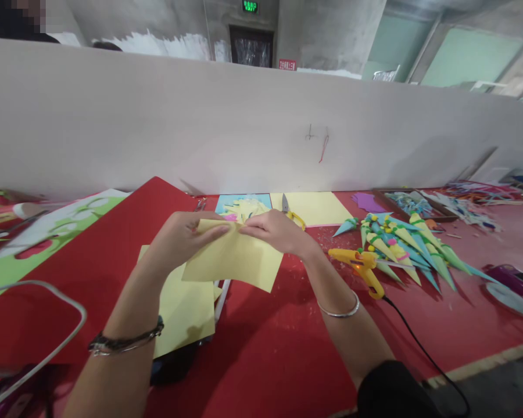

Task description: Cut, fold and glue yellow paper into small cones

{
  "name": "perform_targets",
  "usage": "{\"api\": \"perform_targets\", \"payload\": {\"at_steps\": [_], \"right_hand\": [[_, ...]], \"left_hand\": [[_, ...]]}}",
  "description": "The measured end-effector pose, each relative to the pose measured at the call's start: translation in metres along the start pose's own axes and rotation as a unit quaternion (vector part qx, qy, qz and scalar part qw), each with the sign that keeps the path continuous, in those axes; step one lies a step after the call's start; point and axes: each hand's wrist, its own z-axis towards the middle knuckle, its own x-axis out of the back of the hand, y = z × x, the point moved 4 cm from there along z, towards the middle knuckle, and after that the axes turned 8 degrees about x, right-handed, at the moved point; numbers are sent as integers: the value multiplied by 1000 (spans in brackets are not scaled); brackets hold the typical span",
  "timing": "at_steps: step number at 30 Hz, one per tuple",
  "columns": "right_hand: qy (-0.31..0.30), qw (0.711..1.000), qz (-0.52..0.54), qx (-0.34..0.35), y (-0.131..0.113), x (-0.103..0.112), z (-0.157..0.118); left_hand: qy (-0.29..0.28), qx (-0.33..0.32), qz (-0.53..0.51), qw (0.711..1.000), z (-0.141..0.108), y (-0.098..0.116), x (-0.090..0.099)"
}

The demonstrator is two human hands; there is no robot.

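Both hands closed on one yellow sheet (233, 261): left hand (176, 235) has thumb and fingers pinched on its upper part, right hand (274, 229) pinches just beside it, fingertips nearly meeting around the middle. No open grip on either side. Sheet is up in front of the person, left of the middle of the red tabletop (270, 360); long axis runs roughly left to right, lower edge hanging toward the person, right lower corner free. Key relation: the pinch point sits between the two hands, about equally near both, so neither arm has the closer reach. Can't tell if there's a crease under the thumbs. Loose yellow paper (185, 313) lies below and left of it, toward the near edge; contact with the held sheet unclear. Scissors (297, 219) are just past the right hand, on pale paper (322, 208) at the far edge. Glue gun (361, 264) is right of the right forearm, its cord running to the near edge; paper cones (412, 241) are piled beyond it toward the right. Writing: green sign (250, 6) over the doorway reads EXIT, smaller characters above. Red sign (287, 64) beside the door has characters too small to read surely. No brand legible.
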Motion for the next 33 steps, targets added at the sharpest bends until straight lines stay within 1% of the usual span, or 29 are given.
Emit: {"api": "perform_targets", "payload": {"at_steps": [2,4,7,9,11,13,16,19,21,24,28,33], "right_hand": [[-28,1000,1,11,-2,-3,1],[-54,998,-6,21,-3,-5,1],[-79,996,-41,19,-4,-7,2],[-80,995,-63,9,-5,-6,1],[-68,995,-77,0,-7,-3,0],[-49,994,-100,-5,-10,-2,-1],[0,983,-183,-5,-13,-1,2],[37,964,-262,23,-14,-4,6],[40,962,-268,30,-9,-6,7],[39,970,-239,9,3,0,4],[57,971,-232,-22,13,13,-4],[92,965,-236,-64,20,27,-11]], "left_hand": [[-2,-34,-11,999,-2,4,3],[-8,-55,14,998,-3,6,3],[-43,-95,109,989,-5,10,-4],[-66,-114,174,976,-7,14,-11],[-64,-113,223,966,-7,17,-17],[-44,-87,261,961,-5,19,-20],[-7,-46,287,957,-2,19,-22],[-2,-38,279,960,0,16,-23],[-10,-41,257,966,2,14,-24],[-26,-42,209,977,3,10,-24],[-34,-16,141,989,5,2,-19],[-5,-5,129,992,5,-7,-3]]}}
